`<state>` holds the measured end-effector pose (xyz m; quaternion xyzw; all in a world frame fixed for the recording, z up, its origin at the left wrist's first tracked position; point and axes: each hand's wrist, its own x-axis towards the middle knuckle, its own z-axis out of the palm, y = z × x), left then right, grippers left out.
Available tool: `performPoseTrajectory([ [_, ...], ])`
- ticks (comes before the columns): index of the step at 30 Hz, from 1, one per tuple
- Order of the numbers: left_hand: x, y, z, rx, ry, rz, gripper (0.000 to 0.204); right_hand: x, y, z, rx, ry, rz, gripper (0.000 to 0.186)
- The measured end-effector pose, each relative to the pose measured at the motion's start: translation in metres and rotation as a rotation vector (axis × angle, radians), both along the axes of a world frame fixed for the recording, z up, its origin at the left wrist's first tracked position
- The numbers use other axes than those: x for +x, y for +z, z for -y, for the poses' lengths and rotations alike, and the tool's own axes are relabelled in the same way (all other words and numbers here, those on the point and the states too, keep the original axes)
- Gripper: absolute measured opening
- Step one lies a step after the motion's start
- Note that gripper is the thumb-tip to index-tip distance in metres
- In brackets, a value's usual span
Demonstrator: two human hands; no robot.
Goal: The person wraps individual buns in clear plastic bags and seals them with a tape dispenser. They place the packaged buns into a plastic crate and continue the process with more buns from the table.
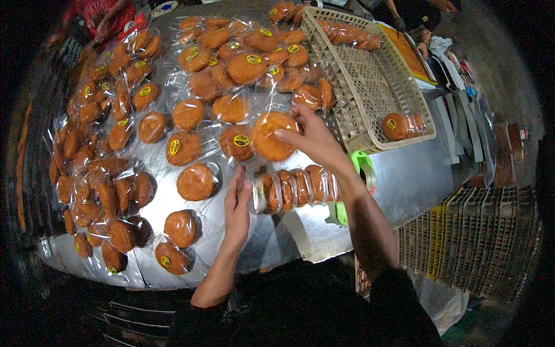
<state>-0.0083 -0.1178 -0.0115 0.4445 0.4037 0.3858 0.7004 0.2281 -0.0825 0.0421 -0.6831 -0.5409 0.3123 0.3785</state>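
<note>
My right hand [314, 137] grips a round brown bun [272, 139] in clear plastic wrap, thumb on its face and fingers at its edge. Just below it, a row of wrapped buns [296, 189] stands on edge, pressed side by side on the metal table. My left hand [236, 208] is beside the left end of that row, fingers stretched out and holding nothing. Close to its fingertips lie a bun with a yellow label [236, 143] and another wrapped bun [195, 182].
Many wrapped buns [95, 185] are heaped along the left and far side of the metal table [404, 179]. A beige plastic crate [430, 128] with buns at both ends stands at right. Beside it is a green tape dispenser [361, 162]. Stacked crates [480, 231] stand beyond; other people are behind.
</note>
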Motion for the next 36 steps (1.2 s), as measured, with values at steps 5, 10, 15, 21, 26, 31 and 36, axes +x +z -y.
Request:
performPoseTrajectory([
  [5, 0.018, 0.045, 0.004, -0.067, -0.158, 0.198, 0.055, -0.008, 0.025, 0.096, 0.019, -0.132, -0.695, 0.058],
  [10, 0.032, 0.077, 0.042, 0.372, -0.206, 0.028, 0.048, -0.055, 0.014, 0.156, 0.284, -0.273, -0.458, 0.073],
  [15, 0.019, 0.113, 0.041, 0.296, -0.304, -0.223, 0.046, -0.073, 0.019, 0.198, 0.338, -0.087, -0.375, 0.078],
  [21, 0.04, 0.115, 0.059, 0.105, 0.238, 0.358, 0.053, -0.073, 0.028, 0.219, 0.511, -0.193, -0.436, 0.071],
  [26, 0.06, 0.112, 0.101, 0.533, 0.25, -0.073, 0.045, -0.05, 0.045, 0.227, 0.169, -0.096, -0.391, 0.038],
  [31, 0.074, 0.127, 0.128, 1.123, 0.368, -0.222, 0.034, -0.005, 0.077, 0.233, 0.587, 0.105, 0.101, 0.017],
  [36, 0.083, 0.135, 0.155, 0.812, 0.362, -0.214, 0.047, 0.004, 0.087, 0.236, 0.756, -0.086, -0.447, 0.016],
])
